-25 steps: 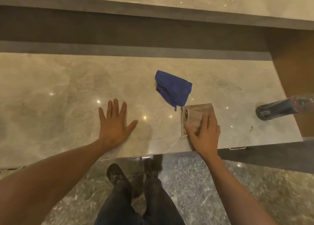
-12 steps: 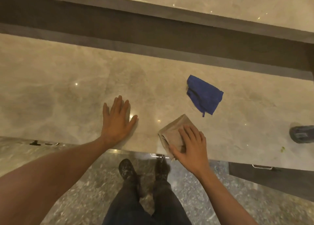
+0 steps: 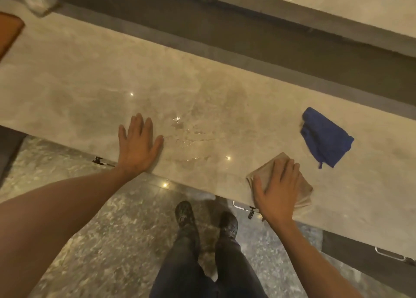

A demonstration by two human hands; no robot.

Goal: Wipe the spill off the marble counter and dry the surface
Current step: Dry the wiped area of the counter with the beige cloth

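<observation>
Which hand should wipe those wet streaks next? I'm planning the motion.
Right. The right hand already presses flat on the beige cloth, beside the wet streaks. The left hand rests bare on the marble counter.

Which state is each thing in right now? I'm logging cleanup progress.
Left hand: flat, fingers spread, pressed on counter.
Right hand: palm down on beige cloth.
Beige folded cloth: pinned at counter's front edge.
Blue crumpled cloth: lying loose, untouched.
Grey marble counter: wet streaks between hands.
</observation>
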